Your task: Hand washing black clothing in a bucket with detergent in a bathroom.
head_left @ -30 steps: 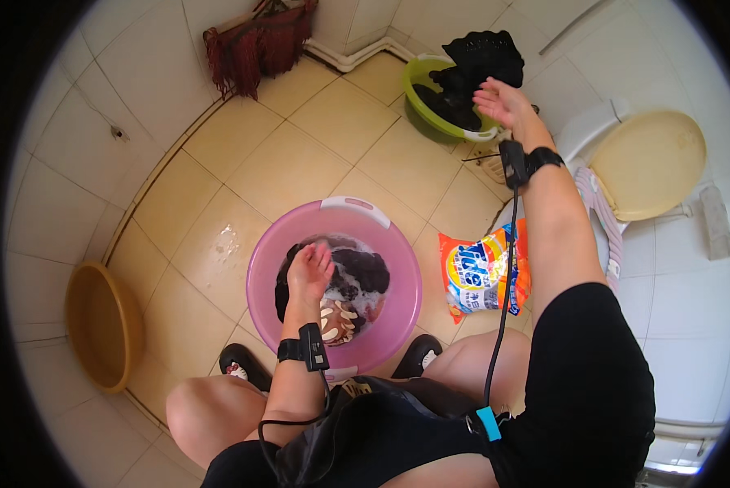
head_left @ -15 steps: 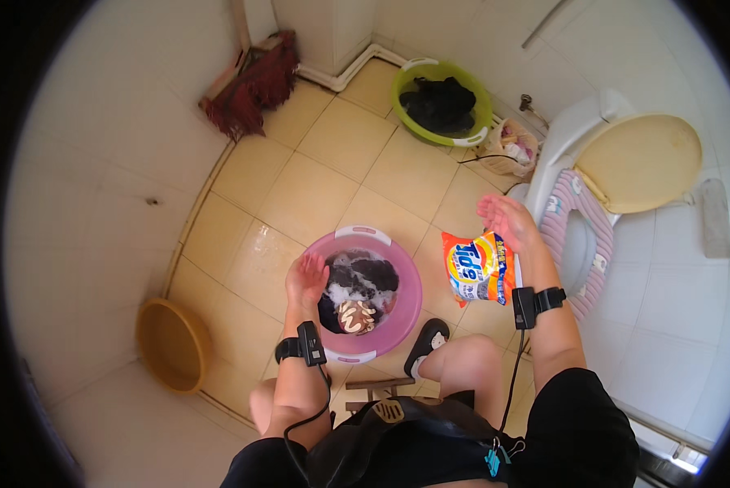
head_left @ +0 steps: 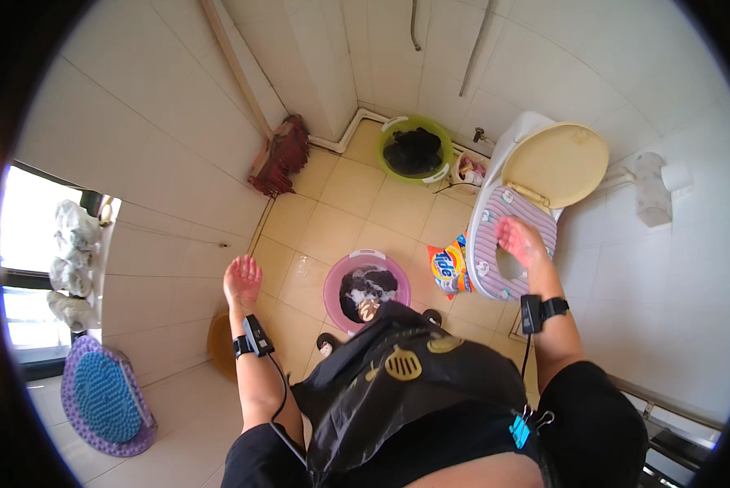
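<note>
My left hand (head_left: 244,282) is raised in the air, fingers stretched up and nothing in it. My right hand (head_left: 521,241) is held up too, fingers loosely extended with no object in them; in the picture it overlaps the toilet seat. Between and below them a pink basin (head_left: 331,286) stands on the floor. Dark wet clothes (head_left: 387,281) lie in its sudsy water, with a brown and cream patterned cloth (head_left: 368,309) at the near side. An orange bag of laundry detergent (head_left: 450,266) sits on the floor beside the toilet. My dark apron (head_left: 430,390) hides part of the floor.
The toilet has a raised lid (head_left: 556,165) and a pink striped seat cover (head_left: 495,207). A green basin (head_left: 384,154) with dark clothes stands at the back, near a red mop (head_left: 282,159). At left are a yellow-brown basin (head_left: 221,346), a purple-blue bristled mat (head_left: 104,397) and a window (head_left: 35,228).
My view has risen, as from sitting to standing, so the basin and bag look smaller. Both hands stay empty and are farther apart. The window and mat have come into view.
</note>
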`<control>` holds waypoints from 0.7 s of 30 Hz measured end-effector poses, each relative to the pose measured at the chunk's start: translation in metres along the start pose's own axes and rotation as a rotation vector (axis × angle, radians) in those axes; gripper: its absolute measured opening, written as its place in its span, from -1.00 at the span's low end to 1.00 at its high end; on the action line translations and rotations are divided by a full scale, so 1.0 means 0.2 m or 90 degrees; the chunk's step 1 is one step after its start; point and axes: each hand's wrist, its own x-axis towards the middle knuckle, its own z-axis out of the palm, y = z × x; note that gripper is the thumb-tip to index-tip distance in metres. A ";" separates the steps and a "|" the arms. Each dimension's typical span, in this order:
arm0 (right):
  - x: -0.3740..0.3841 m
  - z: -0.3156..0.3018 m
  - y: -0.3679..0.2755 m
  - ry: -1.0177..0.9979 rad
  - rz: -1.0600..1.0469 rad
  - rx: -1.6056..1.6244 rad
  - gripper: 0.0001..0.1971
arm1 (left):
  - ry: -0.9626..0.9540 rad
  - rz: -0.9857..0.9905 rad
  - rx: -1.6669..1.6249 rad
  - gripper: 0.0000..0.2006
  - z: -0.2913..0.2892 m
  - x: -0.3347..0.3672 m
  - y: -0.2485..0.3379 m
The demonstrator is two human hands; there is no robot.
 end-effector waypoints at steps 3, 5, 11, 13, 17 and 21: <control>-0.19 0.03 -0.24 0.005 -0.042 0.007 -0.75 | -0.015 0.041 -0.007 -0.72 0.02 -0.22 0.22; -0.33 0.00 -0.36 0.014 -0.099 0.018 -0.74 | -0.023 0.046 -0.060 -0.70 0.04 -0.31 0.33; -0.94 -0.33 -0.25 0.191 -0.243 0.158 -0.72 | -0.072 -0.024 -0.093 -0.67 0.09 -0.20 0.41; -1.22 -0.39 -0.08 0.268 -0.297 0.202 -0.72 | -0.062 -0.061 -0.079 -0.68 0.11 -0.08 0.42; -1.88 -0.49 0.46 0.441 -0.329 0.307 -0.73 | -0.168 -0.118 0.009 -0.72 0.29 0.10 0.35; -2.54 -0.56 0.98 0.687 -0.377 0.453 -0.83 | -0.313 -0.209 0.132 -0.75 0.69 -0.05 -0.04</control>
